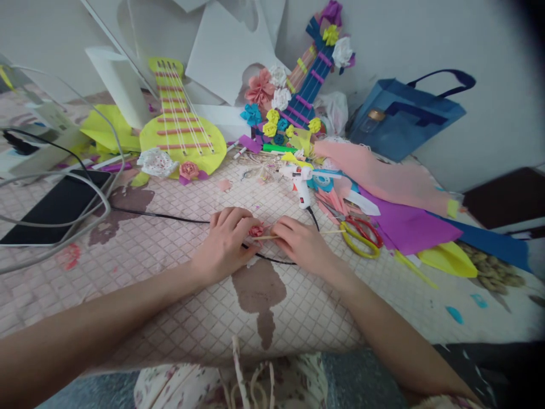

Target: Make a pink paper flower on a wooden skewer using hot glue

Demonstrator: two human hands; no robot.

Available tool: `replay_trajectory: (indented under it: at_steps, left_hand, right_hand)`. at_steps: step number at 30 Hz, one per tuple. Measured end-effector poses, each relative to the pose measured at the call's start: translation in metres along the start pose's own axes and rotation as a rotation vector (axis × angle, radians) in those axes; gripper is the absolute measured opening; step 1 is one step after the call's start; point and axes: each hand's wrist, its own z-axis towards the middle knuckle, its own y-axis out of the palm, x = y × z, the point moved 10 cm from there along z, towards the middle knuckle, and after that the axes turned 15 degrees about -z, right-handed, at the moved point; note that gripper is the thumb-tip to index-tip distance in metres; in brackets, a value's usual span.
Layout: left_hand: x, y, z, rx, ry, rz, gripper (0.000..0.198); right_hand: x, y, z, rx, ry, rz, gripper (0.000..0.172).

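At the middle of the table, my left hand (226,237) is closed on a small pink paper flower (256,230), its fingertips curled round the left side of it. My right hand (301,243) pinches a thin wooden stick (332,232), whose left end reaches across to the flower. The fingers hide part of both things, and I cannot tell whether the stick touches the flower. Under both hands runs a black cable (272,259). A white glue gun (302,190) lies just beyond my right hand, with yellow-handled scissors (360,241) to its right.
A yellow paper guitar (183,133) and a blue one (304,94) lean at the back, trimmed with paper flowers. Purple paper (404,221) and pink paper (378,170) lie right, near a blue bag (400,116). A black tablet (55,207) and looping cables lie left.
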Motion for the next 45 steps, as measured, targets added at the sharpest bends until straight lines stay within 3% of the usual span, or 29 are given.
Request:
replay_trajectory:
  at_steps: [11,22,28,34,38,45]
  left_hand:
    - [0.002,0.010,0.002,0.012,-0.002,0.075,0.038]
    - [0.004,0.012,0.000,0.010,-0.002,0.055,0.034]
    - [0.006,0.008,-0.001,0.007,0.037,0.072,0.035]
    - [-0.006,0.000,-0.002,0.021,-0.040,0.039,0.033]
    - [-0.011,-0.012,-0.004,0.071,-0.074,0.058,0.020]
    - [-0.011,-0.004,-0.005,-0.053,-0.047,0.128,0.021]
  right_hand:
    - [-0.003,0.008,0.002,-0.010,0.053,0.020,0.009]
    - [0.001,0.007,0.001,-0.003,0.066,-0.009,0.010]
    - [0.006,0.005,0.000,0.003,0.088,-0.006,0.011]
    - [0.013,0.001,-0.002,0.018,0.143,0.072,0.007]
    - [0.021,-0.005,-0.003,0.086,0.230,0.175,0.003]
    - [-0.001,0.003,0.005,0.098,0.221,0.089,0.013]
